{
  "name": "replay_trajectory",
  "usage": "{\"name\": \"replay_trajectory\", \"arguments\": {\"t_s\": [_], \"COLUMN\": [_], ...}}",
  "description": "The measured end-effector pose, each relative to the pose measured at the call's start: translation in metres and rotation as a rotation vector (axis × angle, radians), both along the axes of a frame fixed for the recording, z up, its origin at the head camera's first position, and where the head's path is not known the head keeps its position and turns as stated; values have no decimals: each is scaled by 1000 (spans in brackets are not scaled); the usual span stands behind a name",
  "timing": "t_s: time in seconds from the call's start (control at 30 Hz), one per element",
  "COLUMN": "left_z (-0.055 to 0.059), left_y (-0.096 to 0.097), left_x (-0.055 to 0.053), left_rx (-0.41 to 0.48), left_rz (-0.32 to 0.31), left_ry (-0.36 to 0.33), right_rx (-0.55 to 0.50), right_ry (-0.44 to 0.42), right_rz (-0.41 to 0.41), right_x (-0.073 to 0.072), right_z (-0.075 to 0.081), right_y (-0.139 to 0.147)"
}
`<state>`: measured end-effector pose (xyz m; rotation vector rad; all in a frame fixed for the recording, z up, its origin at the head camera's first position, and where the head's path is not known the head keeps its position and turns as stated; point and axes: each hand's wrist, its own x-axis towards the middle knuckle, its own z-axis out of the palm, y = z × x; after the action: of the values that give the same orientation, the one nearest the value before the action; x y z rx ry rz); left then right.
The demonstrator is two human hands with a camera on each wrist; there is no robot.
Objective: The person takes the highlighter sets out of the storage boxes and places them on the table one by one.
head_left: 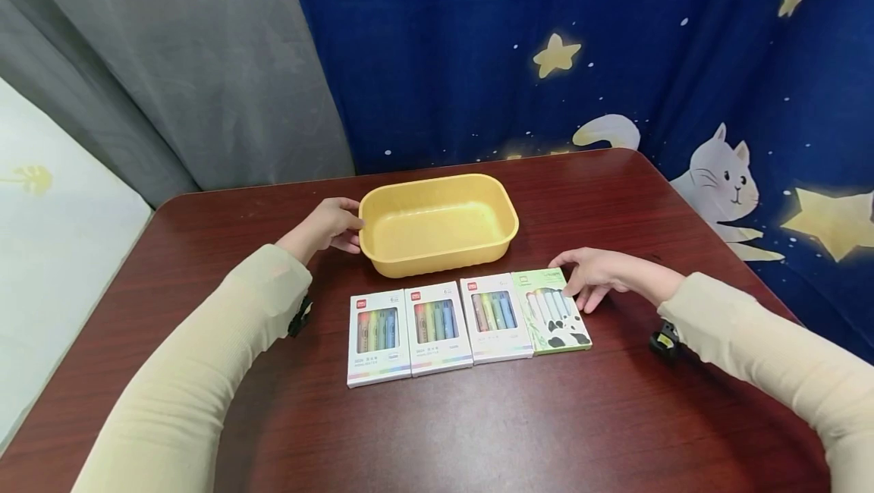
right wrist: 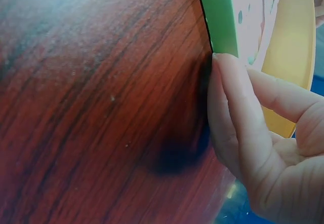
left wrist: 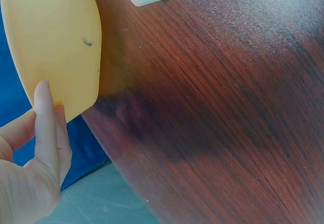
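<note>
At the left end of a yellow plastic basin (head_left: 437, 259), my left hand (head_left: 331, 224) pinches the rim; its fingertips lie against the outer wall in the left wrist view. My right hand (head_left: 595, 274) grips the right edge of a green box of pens with a panda print (head_left: 554, 318). In the right wrist view, fingers touch the box's green side (right wrist: 220, 21) while the thumb reaches over its top. Lying flat to the left of it are three white boxes of highlighters, the left one (head_left: 378, 362), the middle one (head_left: 440, 356) and the right one (head_left: 501, 345).
Everything stands on a dark red wooden table (head_left: 437, 432). Behind its far edge hang a grey curtain (head_left: 232, 68) and a blue curtain (head_left: 451, 45) with stars and a cat. The boxes form a row just in front of the basin.
</note>
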<state>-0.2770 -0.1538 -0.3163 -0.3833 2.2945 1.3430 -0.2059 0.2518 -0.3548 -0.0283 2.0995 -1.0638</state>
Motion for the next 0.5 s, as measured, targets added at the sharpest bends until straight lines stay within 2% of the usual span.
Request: {"name": "replay_trajectory", "arguments": {"t_s": [0.2,0.5], "left_z": [3,1], "left_y": [1,1], "left_x": [3,1], "left_rx": [4,-17], "left_rz": [-1,0], "left_ry": [7,2], "right_rx": [14,49], "right_ry": [11,28], "right_rz": [9,38], "right_x": [-1,-4], "right_z": [0,2], "right_y": [-4,-10]}}
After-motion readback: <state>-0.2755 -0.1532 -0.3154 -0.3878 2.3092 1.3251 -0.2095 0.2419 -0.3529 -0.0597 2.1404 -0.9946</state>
